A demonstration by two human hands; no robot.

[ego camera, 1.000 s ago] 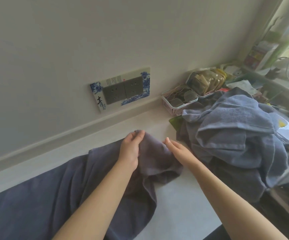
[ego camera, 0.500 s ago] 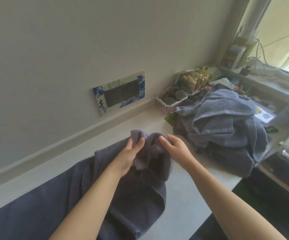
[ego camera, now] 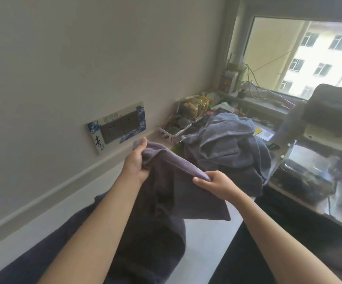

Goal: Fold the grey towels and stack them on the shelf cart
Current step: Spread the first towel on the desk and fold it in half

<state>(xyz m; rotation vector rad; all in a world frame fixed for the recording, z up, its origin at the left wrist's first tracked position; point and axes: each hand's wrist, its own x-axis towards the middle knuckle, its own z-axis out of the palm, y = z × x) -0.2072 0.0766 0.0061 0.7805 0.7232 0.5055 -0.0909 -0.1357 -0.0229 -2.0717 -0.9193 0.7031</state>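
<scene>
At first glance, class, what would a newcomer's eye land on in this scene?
First, the dark grey towel at centre, its top edge stretched between the left hand and the right hand, both in a closed grip. Next, the heap of lighter grey towels behind it to the right, then the bright window at upper right.

Left hand (ego camera: 135,163) pinching the dark grey towel (ego camera: 172,193) at its far corner, right hand (ego camera: 217,184) gripping its near edge, both forearms reaching forward.

Dark grey towel (ego camera: 166,193) lifted by its top edge, draping down; crumpled lighter grey towels (ego camera: 227,144) heaped just beyond it.
</scene>
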